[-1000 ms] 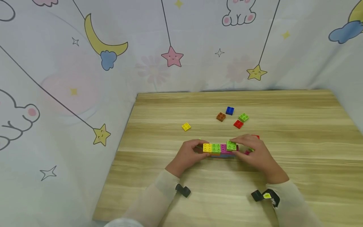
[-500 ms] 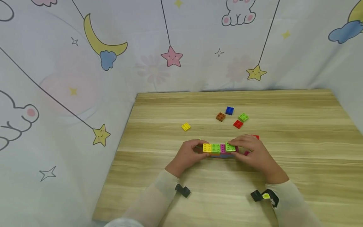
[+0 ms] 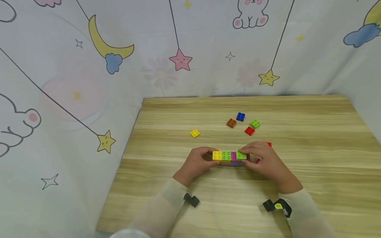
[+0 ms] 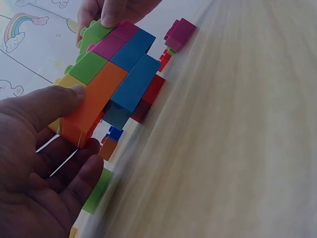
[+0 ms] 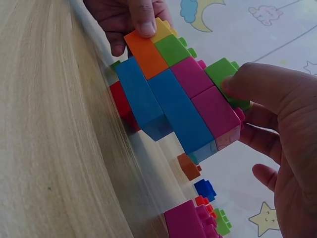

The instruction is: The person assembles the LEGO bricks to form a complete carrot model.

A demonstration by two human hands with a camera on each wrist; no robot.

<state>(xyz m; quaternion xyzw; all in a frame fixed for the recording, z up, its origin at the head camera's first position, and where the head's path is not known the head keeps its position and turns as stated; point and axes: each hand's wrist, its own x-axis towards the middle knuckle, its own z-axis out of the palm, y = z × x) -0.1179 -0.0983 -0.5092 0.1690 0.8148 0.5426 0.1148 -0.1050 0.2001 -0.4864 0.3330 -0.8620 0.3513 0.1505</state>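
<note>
Brick stack (image 3: 226, 156) sits mid-counter (image 3: 220, 205), between our two hands, long side toward us. Change over the last second is small: the green brick (image 3: 241, 155) has shifted slightly leftward and closer to us, more in line with the top row. Left hand (image 3: 194, 165) hasn't moved noticeably — gripping the yellow-and-orange end, thumb on the face of the orange brick (image 4: 94, 104), so we read it as bracing. Right hand (image 3: 271, 165) is clamped on the green brick, finger and thumb pinching it from opposite sides. Right wrist view has that brick straddling the joint of two pink bricks (image 5: 188, 77), with a pink stud showing past each end. We take that as alignment about done, pressing still the open item — can't tell if it's fully seated. Lopsided push could tip the stack; its base looks narrow, a red brick (image 4: 147, 101) at counter level. Loose yellow (image 3: 194, 133), brown (image 3: 231, 123), blue (image 3: 240, 116), red (image 3: 249, 131) and green (image 3: 255, 124) pieces lie beyond, unchanged.
</note>
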